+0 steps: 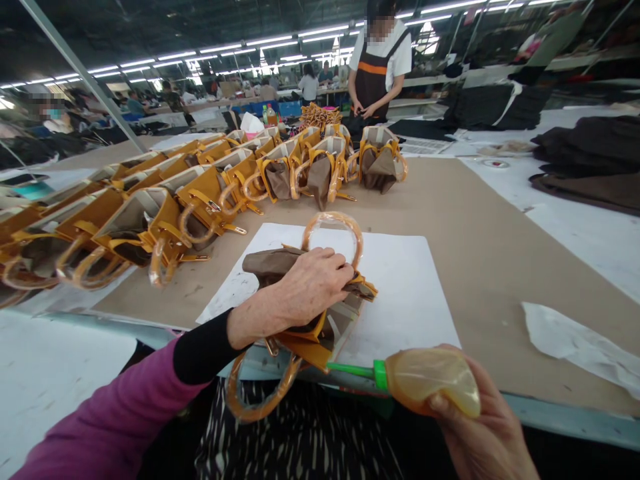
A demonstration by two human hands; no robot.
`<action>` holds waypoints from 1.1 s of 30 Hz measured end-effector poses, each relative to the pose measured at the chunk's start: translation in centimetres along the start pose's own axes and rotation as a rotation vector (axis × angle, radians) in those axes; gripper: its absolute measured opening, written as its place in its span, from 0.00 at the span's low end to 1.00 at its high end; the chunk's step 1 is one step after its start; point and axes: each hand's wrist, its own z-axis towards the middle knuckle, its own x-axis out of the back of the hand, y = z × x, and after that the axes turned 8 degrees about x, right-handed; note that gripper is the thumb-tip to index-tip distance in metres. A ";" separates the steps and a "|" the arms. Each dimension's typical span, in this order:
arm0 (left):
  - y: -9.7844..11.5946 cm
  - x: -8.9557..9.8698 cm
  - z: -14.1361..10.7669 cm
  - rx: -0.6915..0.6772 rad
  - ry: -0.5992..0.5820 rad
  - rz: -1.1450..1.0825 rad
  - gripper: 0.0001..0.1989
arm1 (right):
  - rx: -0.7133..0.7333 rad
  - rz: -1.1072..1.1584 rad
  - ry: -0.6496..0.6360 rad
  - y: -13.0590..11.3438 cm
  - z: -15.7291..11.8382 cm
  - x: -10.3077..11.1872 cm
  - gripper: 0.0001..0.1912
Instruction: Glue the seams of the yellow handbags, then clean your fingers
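Observation:
A mustard-and-brown handbag (306, 348) lies tilted at the table's front edge, partly on a white sheet of paper (400, 280). One film-wrapped ring handle (333, 219) stands up behind it; the other handle (265, 408) hangs over the edge toward my lap. My left hand (315, 287) is closed on the bag's upper part, its fingertips hidden behind the fabric. In my right hand (480, 400) is a squeeze bottle (433, 380) of amber liquid, held sideways. The tip of its green nozzle (350, 368) points left and meets the bag's lower edge, though contact is hard to tell.
Rows of similar handbags (200, 187) cover the left and back of the brown-topped table (500, 267). A scrap of white paper (575, 340) lies at the right. Dark fabric stacks (590, 150) sit farther back. A person in an apron (377, 73) stands across the table.

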 end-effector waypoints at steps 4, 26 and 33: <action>-0.1 -0.1 -0.1 0.001 0.006 -0.004 0.07 | -0.011 -0.005 0.001 0.4 0.2 0.9 0.30; 0.2 0.6 0.0 0.005 -0.033 -0.014 0.06 | 0.206 -0.106 0.086 0.8 3.0 -0.1 0.28; 0.1 0.3 -0.2 0.012 -0.028 -0.022 0.06 | 0.184 -0.103 0.162 0.9 3.1 0.4 0.30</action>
